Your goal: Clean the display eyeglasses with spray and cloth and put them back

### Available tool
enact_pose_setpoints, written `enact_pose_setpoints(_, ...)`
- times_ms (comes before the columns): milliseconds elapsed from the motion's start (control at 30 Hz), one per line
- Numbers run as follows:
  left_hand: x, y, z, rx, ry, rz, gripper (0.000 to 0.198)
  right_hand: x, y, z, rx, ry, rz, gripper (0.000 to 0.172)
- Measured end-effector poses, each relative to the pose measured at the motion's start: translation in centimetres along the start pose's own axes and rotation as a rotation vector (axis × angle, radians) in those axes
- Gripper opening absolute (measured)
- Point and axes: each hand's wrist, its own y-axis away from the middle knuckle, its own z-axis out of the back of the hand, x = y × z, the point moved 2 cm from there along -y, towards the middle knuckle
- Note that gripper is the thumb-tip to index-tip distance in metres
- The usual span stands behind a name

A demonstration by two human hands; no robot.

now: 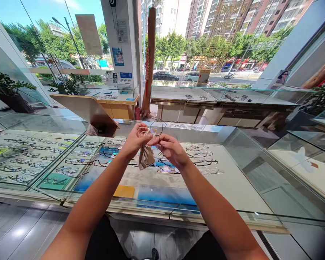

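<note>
Head view: both hands meet above the glass-topped display desk (pixel 233 187). The left hand (pixel 137 139) is closed on a beige cleaning cloth (pixel 146 157), pinching it around one lens of a thin-rimmed pair of eyeglasses (pixel 156 128); the cloth's tail hangs below the fingers. The right hand (pixel 173 150) pinches the frame just beside the left, and the temples dangle under its palm. Rows of spectacles (pixel 78 159) lie under the glass beneath both hands. The eyeglasses look light, thin and easily bent, with lenses that smear. They are best held by the rim or bridge, through the soft, limp cloth.
</note>
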Motion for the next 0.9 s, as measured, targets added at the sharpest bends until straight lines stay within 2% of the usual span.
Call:
enact_pose_setpoints(133,0.6,0.0,-0.1,0.001,-0.042,-0.017,0.074,0.0,-0.1,0.0,-0.026,0.046,0.015,0.020)
enact_pose_setpoints(433,0.7,0.4,-0.4,0.043,0.018,0.097,0.065,1.2,0.0,0.8,-0.113,0.011,0.057,0.019)
enact_pose_setpoints(600,0.4,0.9,-0.8,0.150,-0.192,0.180,0.054,2.7,0.0,1.4,-0.205,0.038,0.109,0.021)
enact_pose_setpoints(733,-0.3,1.2,-1.4,0.184,-0.352,0.029,0.047,3.9,0.3,1.7,-0.272,0.036,0.150,0.019)
enact_pose_setpoints(800,-0.6,1.3,-1.6,0.144,-0.339,-0.038,0.047,4.5,0.6,1.8,-0.281,0.014,0.176,0.018)
enact_pose_setpoints(900,-0.9,1.5,-1.5,0.089,-0.228,-0.039,0.044,5.3,1.1,1.8,-0.284,-0.035,0.213,0.014)
